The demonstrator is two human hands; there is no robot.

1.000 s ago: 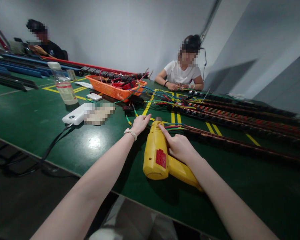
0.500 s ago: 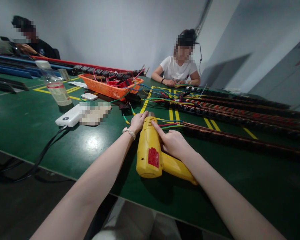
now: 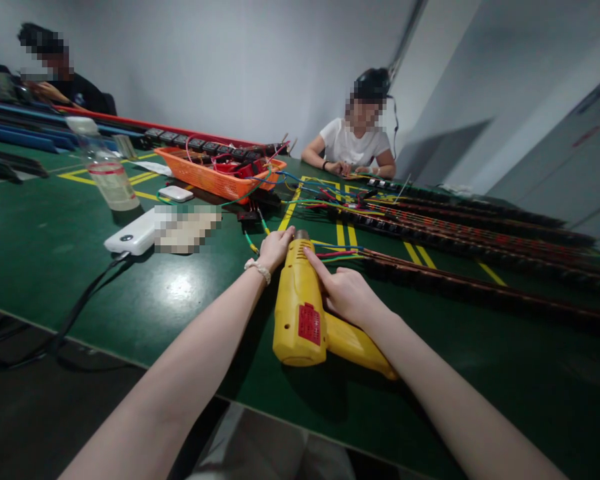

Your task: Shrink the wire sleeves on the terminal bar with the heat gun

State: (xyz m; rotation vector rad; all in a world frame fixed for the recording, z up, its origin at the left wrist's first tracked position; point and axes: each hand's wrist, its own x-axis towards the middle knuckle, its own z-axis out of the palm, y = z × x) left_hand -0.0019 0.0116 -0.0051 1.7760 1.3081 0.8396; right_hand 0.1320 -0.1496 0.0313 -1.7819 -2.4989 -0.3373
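Note:
A yellow heat gun (image 3: pixel 300 300) with a red label lies in front of me, its metal nozzle pointing away over the table. My right hand (image 3: pixel 347 290) is closed around the side of its barrel, the index finger stretched along the vents and the other fingers partly hidden. The handle runs out under my right wrist. Left of the nozzle is my left hand (image 3: pixel 276 248), its fingers pressed together; whatever they pinch is hidden. Green-and-yellow wires (image 3: pixel 253 245) end close to that hand. Blue, red and green wires (image 3: pixel 340 253) pass behind the barrel on the right.
An orange basket (image 3: pixel 205 175) of parts stands ahead. Left are a bottle (image 3: pixel 111 180), a white power bank (image 3: pixel 135 233) with a black cable, and a small white case (image 3: pixel 176 193). Long wired strips (image 3: pixel 460 280) stretch right. Two people (image 3: pixel 357 143) sit across the green table.
The view has shifted slightly. The heat gun sits a little lower in the picture. Both hands keep nearly the same hold, and the person opposite has lowered their head a little.

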